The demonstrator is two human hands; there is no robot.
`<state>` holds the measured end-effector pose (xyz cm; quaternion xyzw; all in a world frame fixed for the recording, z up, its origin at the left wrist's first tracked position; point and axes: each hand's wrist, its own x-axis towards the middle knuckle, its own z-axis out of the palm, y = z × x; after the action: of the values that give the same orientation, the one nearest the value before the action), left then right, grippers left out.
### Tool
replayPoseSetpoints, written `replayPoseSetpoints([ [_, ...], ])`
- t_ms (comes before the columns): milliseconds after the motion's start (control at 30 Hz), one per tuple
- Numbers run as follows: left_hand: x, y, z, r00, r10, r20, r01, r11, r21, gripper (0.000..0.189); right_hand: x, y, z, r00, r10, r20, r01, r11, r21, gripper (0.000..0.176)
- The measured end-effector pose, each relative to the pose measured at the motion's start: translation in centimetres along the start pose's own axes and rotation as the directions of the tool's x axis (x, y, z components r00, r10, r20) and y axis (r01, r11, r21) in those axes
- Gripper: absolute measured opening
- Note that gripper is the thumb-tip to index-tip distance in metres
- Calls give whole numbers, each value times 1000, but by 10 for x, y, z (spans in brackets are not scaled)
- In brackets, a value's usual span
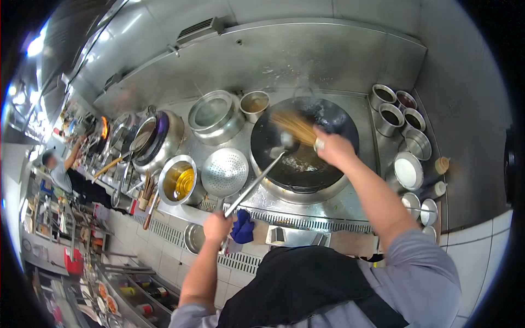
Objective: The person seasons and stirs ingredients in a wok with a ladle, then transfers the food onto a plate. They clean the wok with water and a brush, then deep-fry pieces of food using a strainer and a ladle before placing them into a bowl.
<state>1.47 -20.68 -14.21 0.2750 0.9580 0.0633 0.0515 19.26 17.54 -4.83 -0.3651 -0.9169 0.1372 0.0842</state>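
My left hand is closed around the long metal handle of a ladle, whose bowl end reaches into the wok. My right hand grips a bamboo wok brush, its bristles smeared by motion over the wok's middle. The large black wok sits on the burner with some liquid shining in its bottom. Left of it rests a perforated strainer beside a metal pot of yellow oil. A blue cloth lies just right of my left hand.
Along the right stand several metal containers of dark sauces and a bowl of white contents. Behind the strainer are a lidded pot and a small pot. Another person works at the far left near a flame.
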Motion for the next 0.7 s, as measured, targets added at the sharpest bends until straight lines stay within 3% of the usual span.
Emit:
replayPoseSetpoints([
  [33, -9, -5, 12, 1000, 2, -3, -2, 1000, 1, 32, -1, 1, -5, 980, -29, 197, 75, 970, -231, 57],
  [100, -27, -1, 8, 998, -65, -8, 63, 980, -189, 27, 11, 35, -11, 981, -119, 157, 152, 964, -220, 56],
  [133, -26, -5, 13, 997, -72, -12, 68, 978, -196, 27, 1, 27, -33, 996, -43, 78, 54, 988, -147, 55],
  [167, -28, -10, 19, 998, -58, 15, 59, 951, -304, 26, -2, 31, -38, 997, -3, -76, 12, 993, 117, 56],
  [233, -26, -13, 26, 998, -40, 39, 52, 912, -408, 25, -6, 23, -32, 910, 77, -408, 168, 831, 531, 59],
  [300, -20, -4, 26, 995, 34, 97, 31, 802, -596, 28, -2, 9, -24, 971, -222, -91, 232, 963, 134, 60],
  [333, -15, -12, 42, 994, 79, 73, -19, 792, -610, 28, 6, 1, -23, 987, -160, 21, 158, 985, 74, 60],
  [367, -21, -12, 40, 994, 87, 68, -27, 789, -614, 28, 15, 4, -33, 988, -157, 14, 155, 985, 70, 60],
  [433, -23, -16, 33, 943, 50, 329, 234, 602, -764, 25, 34, 5, -53, 997, -31, -71, 27, 997, -67, 61],
  [467, -25, -16, 34, 919, 27, 394, 308, 578, -756, 22, 32, 7, -61, 989, 21, -145, 7, 982, 189, 62],
  [500, -28, -15, 35, 910, 48, 412, 329, 520, -788, 21, 31, 5, -56, 989, 20, -146, 8, 982, 188, 62],
  [567, -26, -12, 42, 913, 108, 395, 300, 479, -825, 19, 9, -7, -40, 966, -152, -208, 189, 966, 174, 61],
  [600, -24, -11, 41, 913, 113, 392, 296, 479, -827, 19, 1, -14, -47, 968, -213, 135, 215, 977, -2, 60],
  [633, -21, -11, 37, 908, 108, 404, 315, 460, -830, 20, 3, -14, -46, 960, -165, 228, 209, 960, -185, 60],
  [700, -17, -8, 33, 908, 96, 409, 336, 417, -845, 20, 16, 10, -29, 990, -139, -4, 139, 989, -49, 62],
])
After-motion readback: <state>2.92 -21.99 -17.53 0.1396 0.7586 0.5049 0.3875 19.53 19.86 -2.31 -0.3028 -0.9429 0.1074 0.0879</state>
